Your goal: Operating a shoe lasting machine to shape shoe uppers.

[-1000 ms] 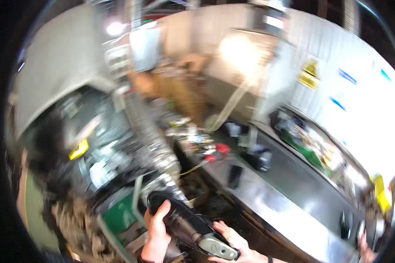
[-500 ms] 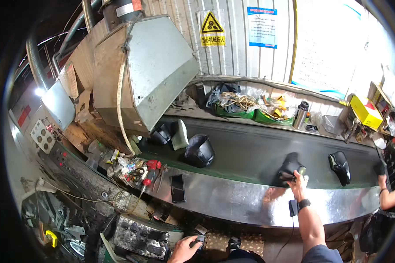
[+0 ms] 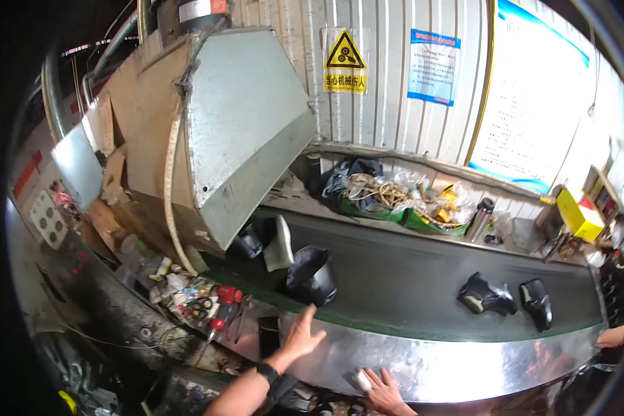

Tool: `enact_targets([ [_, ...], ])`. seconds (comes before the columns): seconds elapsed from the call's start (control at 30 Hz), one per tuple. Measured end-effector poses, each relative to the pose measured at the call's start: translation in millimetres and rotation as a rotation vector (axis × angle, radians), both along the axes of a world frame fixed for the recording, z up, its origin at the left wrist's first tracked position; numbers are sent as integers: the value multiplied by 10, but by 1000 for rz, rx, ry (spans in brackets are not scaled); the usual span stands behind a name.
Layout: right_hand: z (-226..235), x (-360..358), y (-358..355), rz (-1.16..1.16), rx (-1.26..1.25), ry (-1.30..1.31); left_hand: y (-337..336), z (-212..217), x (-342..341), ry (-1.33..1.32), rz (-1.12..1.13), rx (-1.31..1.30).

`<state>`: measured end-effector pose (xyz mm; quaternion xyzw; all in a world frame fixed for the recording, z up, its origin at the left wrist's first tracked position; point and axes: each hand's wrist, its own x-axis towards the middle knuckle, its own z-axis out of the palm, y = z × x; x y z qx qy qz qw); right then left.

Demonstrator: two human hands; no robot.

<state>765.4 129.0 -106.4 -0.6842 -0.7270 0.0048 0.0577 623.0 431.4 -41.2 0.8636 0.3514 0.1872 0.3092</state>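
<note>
My left hand (image 3: 301, 340), a dark band on its wrist, reaches over the metal ledge (image 3: 423, 360) with fingers stretched toward a wide-mouthed black boot (image 3: 312, 275). It looks empty, and a small gap seems to separate it from the boot. Low in the picture, my right hand (image 3: 383, 392) is at the ledge's near edge, fingers apart; something white covers or sits against its thumb. Behind the black boot stand a pale boot-shaped piece (image 3: 279, 244) and another black piece (image 3: 246, 243). Further right on the dark belt (image 3: 402, 270) lie a black boot (image 3: 489, 295) and a black shoe (image 3: 536, 305).
A large metal hood (image 3: 249, 118) overhangs the belt's left end. A red power tool (image 3: 225, 308) and a dark phone (image 3: 269, 336) lie left. Green bins (image 3: 430, 223) and a steel flask (image 3: 480, 220) line the back shelf. Another person's hand (image 3: 613, 336) is far right.
My right hand has let go of the black boot, which now lies on the belt, and drawn back left. My left hand has risen toward the wide-mouthed boot. The view has shifted.
</note>
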Motion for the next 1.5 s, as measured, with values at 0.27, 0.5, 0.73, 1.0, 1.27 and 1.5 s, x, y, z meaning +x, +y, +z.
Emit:
enact_targets([
  [0.27,210,311,-1059,-924,42,1447,1305,91,1200,323,-244,-61],
  [0.5,16,441,-714,-1033,165,1697,1071,676,1854,22,-677,-478],
  [0.73,16,1099,19,-1028,342,1945,2728,-509,1551,356,625,103],
  [1.0,60,915,-28,-1058,471,2298,2607,-328,1109,461,720,-472],
  [1.27,-328,676,-1064,82,528,2848,1070,594,735,304,-159,581],
  [1.5,672,691,-740,-1110,545,2366,-815,516,333,15,-655,907],
])
